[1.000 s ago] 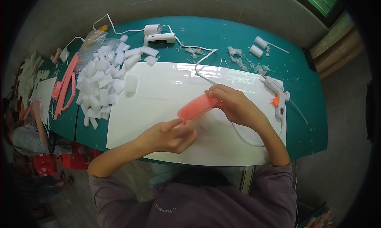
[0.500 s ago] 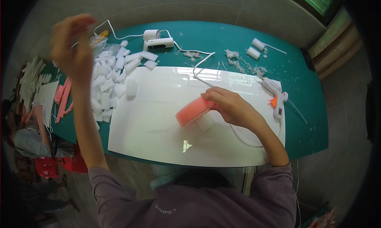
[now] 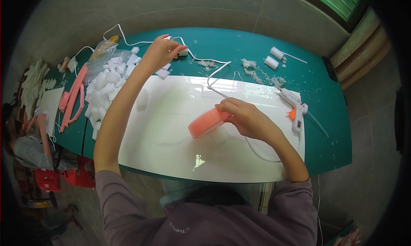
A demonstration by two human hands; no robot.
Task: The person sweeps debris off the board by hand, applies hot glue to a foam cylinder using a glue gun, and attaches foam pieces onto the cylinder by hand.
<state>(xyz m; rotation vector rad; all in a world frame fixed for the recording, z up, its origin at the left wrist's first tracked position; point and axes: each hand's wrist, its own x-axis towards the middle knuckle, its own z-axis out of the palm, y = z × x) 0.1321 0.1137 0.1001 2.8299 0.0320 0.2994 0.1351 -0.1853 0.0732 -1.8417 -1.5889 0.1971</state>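
In the head view, a coral foam piece (image 3: 207,124) is gripped at its upper right end by the right hand (image 3: 244,116), with the fingers closed over it and the thumb partly hidden. The piece is thick and matt, shaped like a gently curved band with a paler lower edge, and its free end is pointed down to the lower left. It is held over the middle of a glossy white board (image 3: 162,160), by whose hard, smooth surface the light is mirrored; whether the board is touched by it cannot be told.

The left hand (image 3: 162,53) is raised over the far side of the table, with the fingers bent and the thumb brought near their tips. Whether anything is pinched there cannot be told. A white plastic appliance (image 3: 183,51) is partly covered by this hand.

To the left, white foam blocks (image 3: 102,85), soft and roughly cut, are heaped beside a crinkled clear plastic bag (image 3: 101,56) and long pink foam strips (image 3: 76,101). On the board's right side is laid a white glue gun (image 3: 295,111) with an orange trigger. Beyond it, two white foam cylinders (image 3: 273,58) and crumbly, translucent scraps (image 3: 274,80) are scattered on the smooth green tabletop (image 3: 327,151).
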